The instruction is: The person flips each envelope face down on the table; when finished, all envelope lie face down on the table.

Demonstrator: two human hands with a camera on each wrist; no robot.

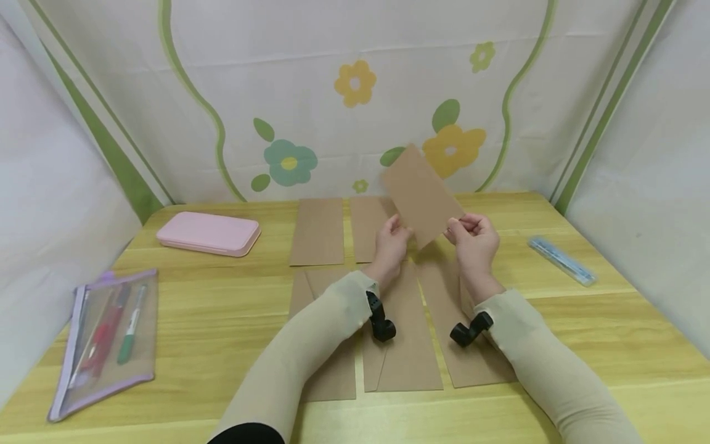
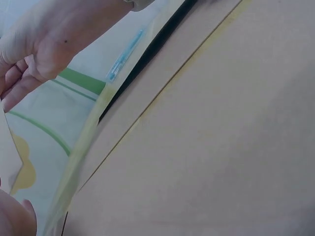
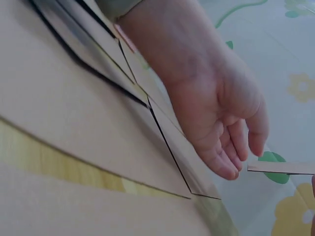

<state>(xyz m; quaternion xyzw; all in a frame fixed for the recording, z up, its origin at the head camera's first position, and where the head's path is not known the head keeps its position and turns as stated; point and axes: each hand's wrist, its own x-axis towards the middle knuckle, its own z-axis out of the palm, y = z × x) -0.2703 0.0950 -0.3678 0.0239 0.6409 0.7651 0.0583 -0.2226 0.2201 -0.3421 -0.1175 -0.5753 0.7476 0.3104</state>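
Note:
My right hand [image 1: 478, 246] pinches a brown paper envelope [image 1: 424, 194] by its lower right edge, thumb in front. The envelope is raised and tilted above the table. My left hand [image 1: 392, 248] is just left of its lower end. In the right wrist view, the left hand [image 3: 211, 103] has loosely bent fingers and a gap separates it from the envelope [image 3: 280, 168], seen edge-on. Other brown envelopes lie flat in two rows below: a back-row one [image 1: 317, 231], a front-row one [image 1: 407, 345] with a diagonal flap line, and another [image 1: 444, 308] under the right wrist.
A pink case [image 1: 208, 231] lies at the back left. In front of it is a transparent zip pouch [image 1: 141, 333] with pens inside. A small clear blue case [image 1: 561, 260] lies on the right. A floral curtain [image 1: 355, 37] hangs behind the wooden table [image 1: 222, 320].

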